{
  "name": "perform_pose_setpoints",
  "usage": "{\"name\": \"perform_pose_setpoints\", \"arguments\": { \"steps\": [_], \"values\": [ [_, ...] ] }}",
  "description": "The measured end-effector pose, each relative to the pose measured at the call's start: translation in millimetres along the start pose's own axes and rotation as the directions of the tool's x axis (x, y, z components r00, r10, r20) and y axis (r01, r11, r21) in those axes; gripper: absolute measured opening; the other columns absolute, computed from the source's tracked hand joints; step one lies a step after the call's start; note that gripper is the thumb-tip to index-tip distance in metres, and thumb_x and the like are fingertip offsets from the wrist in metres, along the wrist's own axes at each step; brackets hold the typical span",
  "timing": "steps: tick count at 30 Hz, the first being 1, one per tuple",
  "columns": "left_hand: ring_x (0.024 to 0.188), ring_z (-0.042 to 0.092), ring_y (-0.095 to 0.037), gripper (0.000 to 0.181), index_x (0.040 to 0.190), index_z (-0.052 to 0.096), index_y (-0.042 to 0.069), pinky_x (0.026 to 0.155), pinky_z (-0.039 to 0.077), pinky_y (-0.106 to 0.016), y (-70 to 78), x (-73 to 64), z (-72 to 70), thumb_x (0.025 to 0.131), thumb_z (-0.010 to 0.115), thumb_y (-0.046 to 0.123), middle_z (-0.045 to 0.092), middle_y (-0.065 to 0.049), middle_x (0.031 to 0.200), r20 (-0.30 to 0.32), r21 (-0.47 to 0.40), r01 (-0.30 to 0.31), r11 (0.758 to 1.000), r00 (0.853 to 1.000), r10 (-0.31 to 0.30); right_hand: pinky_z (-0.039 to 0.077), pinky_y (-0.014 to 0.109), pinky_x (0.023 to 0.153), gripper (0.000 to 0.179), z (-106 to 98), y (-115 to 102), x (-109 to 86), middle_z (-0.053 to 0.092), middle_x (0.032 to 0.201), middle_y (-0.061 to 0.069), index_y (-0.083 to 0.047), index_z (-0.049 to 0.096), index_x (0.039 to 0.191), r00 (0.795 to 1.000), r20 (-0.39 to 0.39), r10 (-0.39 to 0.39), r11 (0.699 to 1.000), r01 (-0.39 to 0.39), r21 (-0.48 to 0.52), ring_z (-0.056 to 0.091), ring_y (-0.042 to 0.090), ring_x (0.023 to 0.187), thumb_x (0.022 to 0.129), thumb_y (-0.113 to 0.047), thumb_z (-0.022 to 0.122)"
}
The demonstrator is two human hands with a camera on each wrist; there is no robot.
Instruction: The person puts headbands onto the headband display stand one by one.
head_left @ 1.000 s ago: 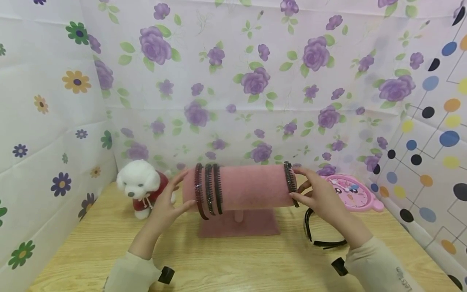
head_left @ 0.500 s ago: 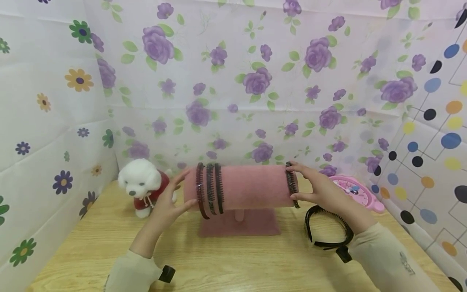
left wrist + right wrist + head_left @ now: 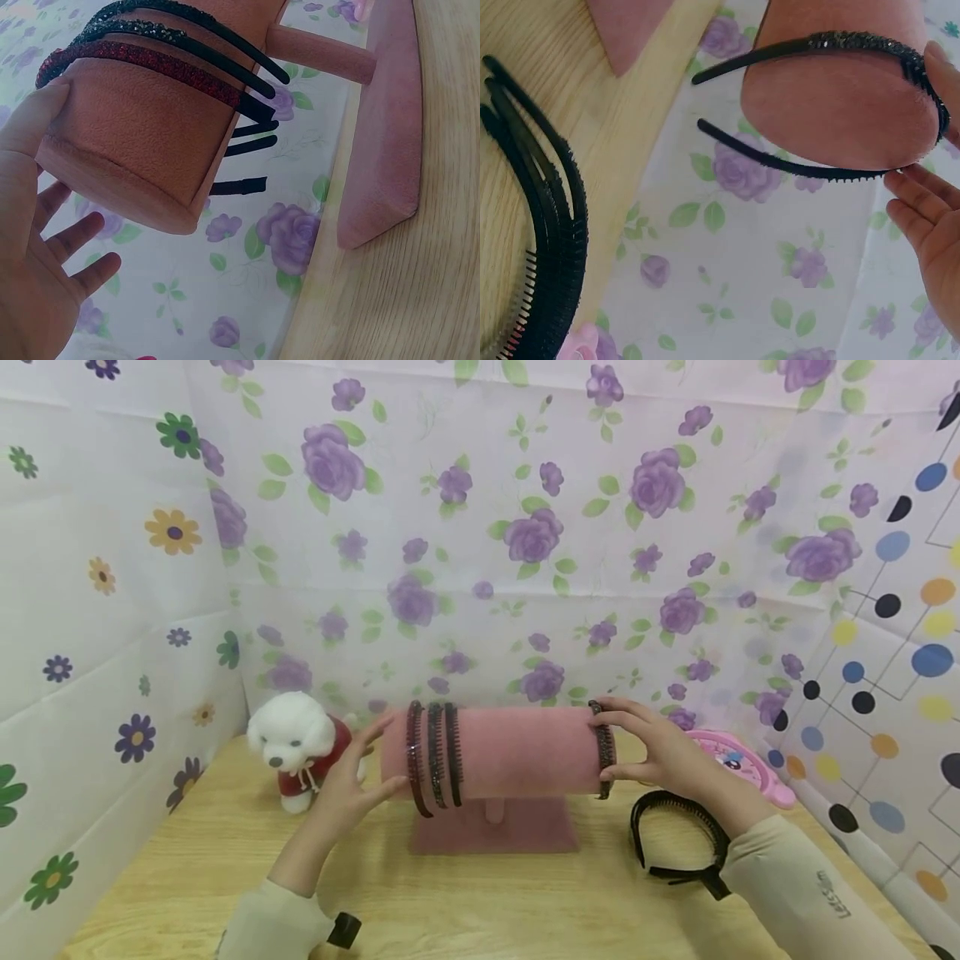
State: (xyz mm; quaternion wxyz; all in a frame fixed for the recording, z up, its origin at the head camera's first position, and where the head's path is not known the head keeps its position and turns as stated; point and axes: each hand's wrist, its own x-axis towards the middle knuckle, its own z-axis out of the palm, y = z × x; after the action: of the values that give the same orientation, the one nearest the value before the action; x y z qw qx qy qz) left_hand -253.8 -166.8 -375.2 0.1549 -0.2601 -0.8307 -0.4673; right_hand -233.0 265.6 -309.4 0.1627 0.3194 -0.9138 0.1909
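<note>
A pink padded headband stand (image 3: 525,752) rises from a flat pink base (image 3: 491,837) on the table. Toward its left end it carries a red glitter headband (image 3: 415,760), a black one with dark stones (image 3: 436,760) and a third black toothed headband (image 3: 453,756). My left hand (image 3: 348,789) rests its thumb on the roll's left end beside the red headband, its other fingers spread loosely behind. Around the right end sits a black beaded headband (image 3: 855,41); my right hand (image 3: 663,756) holds it between thumb and fingers. Its two tips stick out past the roll in the right wrist view.
Several black headbands (image 3: 566,217) lie stacked on the wooden table (image 3: 480,910), under my right forearm. A pink toy clock (image 3: 738,764) lies behind them at the right. A white plush dog (image 3: 292,731) in red stands at the left. Patterned cloth hangs on three sides.
My right fingers have reached further left over the top of the beaded headband, which now stands straighter at the roll's right end. My left hand has stayed in place.
</note>
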Motion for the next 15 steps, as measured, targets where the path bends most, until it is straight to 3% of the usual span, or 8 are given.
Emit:
{"name": "perform_pose_setpoints", "arguments": {
  "steps": [15],
  "values": [
    [0.137, 0.035, -0.042, 0.080, 0.150, 0.027, 0.035, 0.093, 0.037, -0.076, 1.4, -1.0, 0.3, 0.086, 0.072, 0.019, 0.026, -0.005, 0.159, -0.004, -0.005, -0.010, 1.000, 1.000, 0.010, 0.046, 0.053, 0.102, 0.062, -3.0, -2.4, 8.2, 0.042, 0.149, 0.010, -0.021, 0.054, 0.125, 1.000, 0.027, -0.012, 1.000, 0.012, -0.006, 0.043, 0.034, 0.135, 0.072, -0.039, 0.081]
  ]
}}
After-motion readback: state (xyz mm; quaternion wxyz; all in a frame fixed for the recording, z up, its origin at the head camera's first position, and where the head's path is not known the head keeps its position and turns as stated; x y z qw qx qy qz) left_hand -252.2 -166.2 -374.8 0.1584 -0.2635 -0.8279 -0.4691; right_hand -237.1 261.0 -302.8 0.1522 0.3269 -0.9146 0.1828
